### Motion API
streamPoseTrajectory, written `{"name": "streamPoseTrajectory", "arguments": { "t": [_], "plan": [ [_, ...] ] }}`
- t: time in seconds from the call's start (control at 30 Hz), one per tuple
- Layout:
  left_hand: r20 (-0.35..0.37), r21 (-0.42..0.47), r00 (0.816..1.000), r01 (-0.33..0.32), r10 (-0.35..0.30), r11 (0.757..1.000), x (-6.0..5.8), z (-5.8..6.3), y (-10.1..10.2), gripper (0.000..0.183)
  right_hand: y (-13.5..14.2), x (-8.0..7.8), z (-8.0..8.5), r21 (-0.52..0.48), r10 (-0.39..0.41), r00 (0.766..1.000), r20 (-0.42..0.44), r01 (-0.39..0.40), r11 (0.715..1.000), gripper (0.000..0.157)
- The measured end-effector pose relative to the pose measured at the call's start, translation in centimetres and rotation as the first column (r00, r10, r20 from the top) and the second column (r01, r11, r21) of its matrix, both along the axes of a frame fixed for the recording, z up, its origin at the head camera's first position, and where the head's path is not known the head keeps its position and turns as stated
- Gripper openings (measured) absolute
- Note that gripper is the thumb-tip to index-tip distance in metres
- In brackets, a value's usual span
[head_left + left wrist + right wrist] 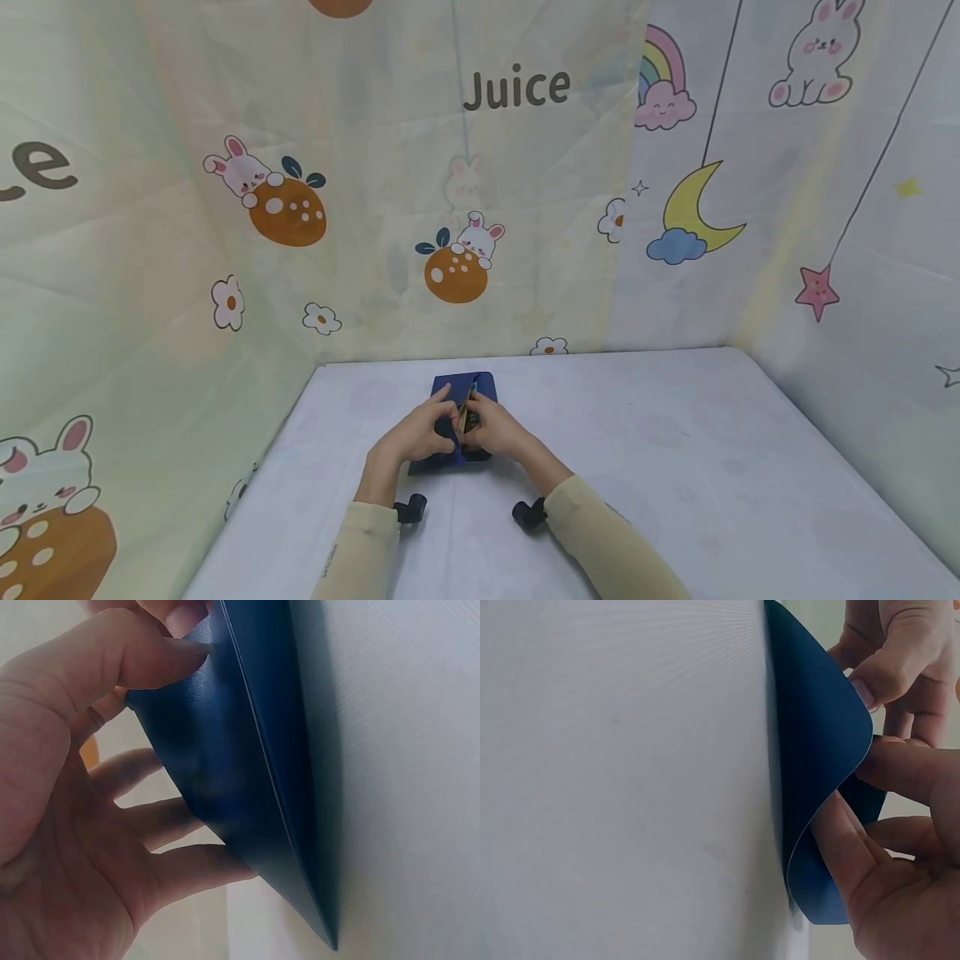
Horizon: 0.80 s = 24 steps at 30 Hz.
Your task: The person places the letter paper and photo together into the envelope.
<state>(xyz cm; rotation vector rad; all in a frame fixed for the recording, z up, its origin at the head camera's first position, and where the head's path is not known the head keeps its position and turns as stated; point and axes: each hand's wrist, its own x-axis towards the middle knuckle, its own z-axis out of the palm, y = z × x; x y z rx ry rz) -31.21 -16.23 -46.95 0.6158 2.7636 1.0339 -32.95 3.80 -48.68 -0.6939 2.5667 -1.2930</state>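
A dark blue wallet-like folder (442,390) with a smooth surface stands partly unfolded at the table's far side. Something yellowish and flat, its kind too small to tell, shows inside the opening. My left hand (420,429) holds the left panel, thumb on one face and fingers behind it, as the left wrist view shows. From the right, my right hand (495,429) grips at the opening with curled fingers. In the right wrist view, a digit of the right hand (907,892) reaches into the curved fold of the blue cover (817,727); its tip is hidden.
The table (637,450) is covered with white cloth. Printed curtains (525,167) with rabbits and flowers hang behind it and at both sides. Black camera mounts (530,515) sit on both wrists, below beige sleeves.
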Motion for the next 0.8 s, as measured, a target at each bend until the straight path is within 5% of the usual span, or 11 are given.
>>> {"name": "streamPoseTrajectory", "arguments": {
  "t": [0.53, 0.8],
  "plan": [
    [0.0, -0.146, 1.0, -0.025, 0.025, 0.989, 0.0, -0.5, 1.4, 0.028, 3.3, 1.0, 0.8, -0.108, -0.052, 0.997, 0.051, 0.058, 0.992, 0.08],
    [0.019, -0.265, 0.997, -0.07, 0.078, 0.962, 0.7, -0.7, 2.8, 0.027, 5.6, 1.1, 1.5, -0.018, -0.111, 0.991, -0.068, 0.11, 0.994, 0.082]
  ]
}}
